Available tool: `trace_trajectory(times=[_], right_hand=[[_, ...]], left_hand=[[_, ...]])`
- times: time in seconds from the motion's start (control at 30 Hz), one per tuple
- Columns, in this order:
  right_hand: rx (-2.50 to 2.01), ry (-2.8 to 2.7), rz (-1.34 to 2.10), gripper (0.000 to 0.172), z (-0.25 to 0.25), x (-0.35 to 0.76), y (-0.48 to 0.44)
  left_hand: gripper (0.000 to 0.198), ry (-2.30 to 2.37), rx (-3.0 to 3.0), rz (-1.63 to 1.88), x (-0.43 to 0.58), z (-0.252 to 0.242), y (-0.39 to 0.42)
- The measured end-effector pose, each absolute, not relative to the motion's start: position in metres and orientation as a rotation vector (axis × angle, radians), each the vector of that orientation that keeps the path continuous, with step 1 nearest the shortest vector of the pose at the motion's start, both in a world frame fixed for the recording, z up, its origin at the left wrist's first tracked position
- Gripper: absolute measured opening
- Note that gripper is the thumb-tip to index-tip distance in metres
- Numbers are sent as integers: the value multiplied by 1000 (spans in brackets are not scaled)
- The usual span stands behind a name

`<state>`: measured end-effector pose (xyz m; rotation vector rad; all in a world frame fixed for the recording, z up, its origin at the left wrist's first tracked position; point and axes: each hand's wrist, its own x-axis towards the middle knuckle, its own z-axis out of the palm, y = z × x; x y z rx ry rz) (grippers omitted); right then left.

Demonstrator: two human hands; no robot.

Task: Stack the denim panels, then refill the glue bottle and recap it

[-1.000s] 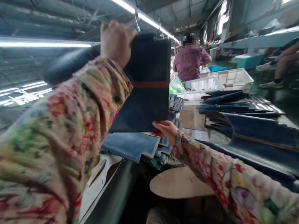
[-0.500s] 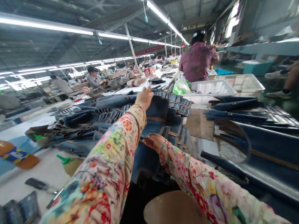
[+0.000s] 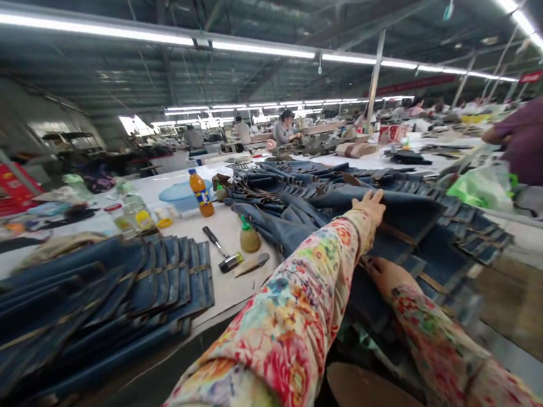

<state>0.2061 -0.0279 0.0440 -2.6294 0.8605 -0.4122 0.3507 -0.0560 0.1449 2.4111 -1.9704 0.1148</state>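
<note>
Dark-blue, smooth-faced panel (image 3: 406, 207) with a tan strip (image 3: 398, 233) lies atop layered, square-edged pieces (image 3: 471, 225) — left arm (image 3: 289, 312) stretched long, left hand (image 3: 369, 212) on the panel, fingers parted; right hand (image 3: 390, 275) lower, fingers curled near its edge — cannot tell whether either grips.

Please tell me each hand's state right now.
Left hand: open, resting on the blue panels.
Right hand: curled at their edge; grip cannot be told.

Passing room lies above the hammer (image 3: 229, 261); the green-capped bottle (image 3: 250, 238) and blue pile (image 3: 296, 216) obstruct rightward.
</note>
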Motion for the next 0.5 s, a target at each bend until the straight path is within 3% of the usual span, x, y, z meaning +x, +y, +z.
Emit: trace_trajectory(times=[0.37,0.5], right_hand=[[-2620,793,-286,36,65,165,-4],[-2456,742,-374,47,77,117,14]], left_hand=[[33,-2101,2266,123,370,204,107],[38,-1565,2048,289,429,229,197]])
